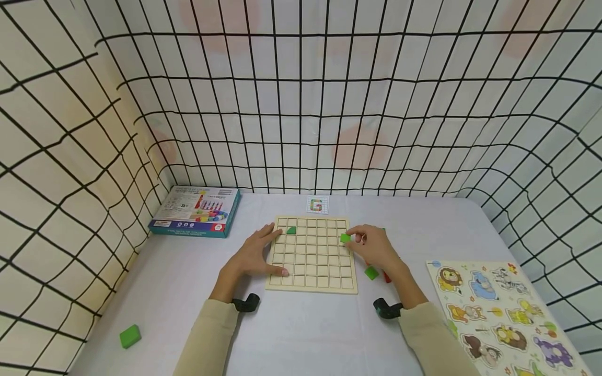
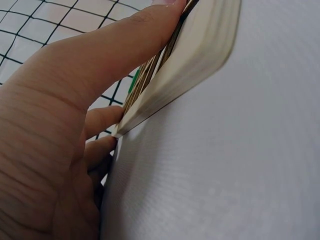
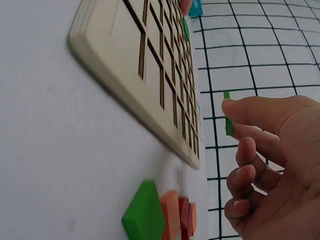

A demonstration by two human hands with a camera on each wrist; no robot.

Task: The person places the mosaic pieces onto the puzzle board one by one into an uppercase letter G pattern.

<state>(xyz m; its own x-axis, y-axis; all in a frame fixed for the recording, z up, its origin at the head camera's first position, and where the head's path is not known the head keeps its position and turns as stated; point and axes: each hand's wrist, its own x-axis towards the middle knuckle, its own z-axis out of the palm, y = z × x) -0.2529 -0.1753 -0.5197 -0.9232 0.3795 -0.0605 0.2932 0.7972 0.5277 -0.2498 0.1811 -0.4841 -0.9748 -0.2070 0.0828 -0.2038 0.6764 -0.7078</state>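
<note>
A pale wooden grid board (image 1: 312, 286) lies flat on the white table. My left hand (image 1: 254, 253) rests spread at its left side, the thumb on the lower left cells and fingertips at the upper left edge. In one upper left cell sits a green piece (image 1: 292, 230) with one rounded corner. Between thumb and index finger, my right hand (image 1: 376, 248) pinches a thin green tile (image 1: 345, 238) above the board's right edge. In the right wrist view, that tile (image 3: 228, 127) is held edge-on, clear of the board, with the other fingers curled.
Right of the board lie a green piece (image 1: 371, 272) and red and orange pieces (image 3: 170, 212), partly hidden by my right arm. A pattern card (image 1: 317, 204) is behind the board. A box (image 1: 195, 211), a green block (image 1: 130, 336) and an animal puzzle board (image 1: 489, 303) lie farther out. Black-lined netting encloses the table.
</note>
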